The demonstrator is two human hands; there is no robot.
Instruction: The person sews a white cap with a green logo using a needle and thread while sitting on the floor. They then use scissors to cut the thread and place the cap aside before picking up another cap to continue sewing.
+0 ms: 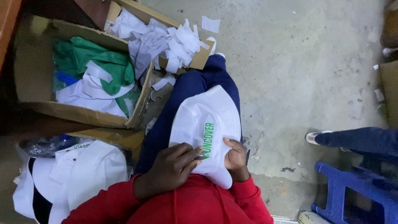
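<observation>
Both hands grip a white cap (206, 124) lying on the person's lap: the left hand (172, 166) presses its fingers on the green lettering, and the right hand (235, 157) clasps the brim's edge. More caps (78, 174) are stacked at left. Beyond stand a fabric-filled box (37, 66) and a box of scraps (199, 60).

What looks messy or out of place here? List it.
White paper scraps overflow the far cardboard box, and loose ones lie on the concrete floor. The nearer box holds crumpled green cloth. The white cap in both hands looks undamaged.
</observation>
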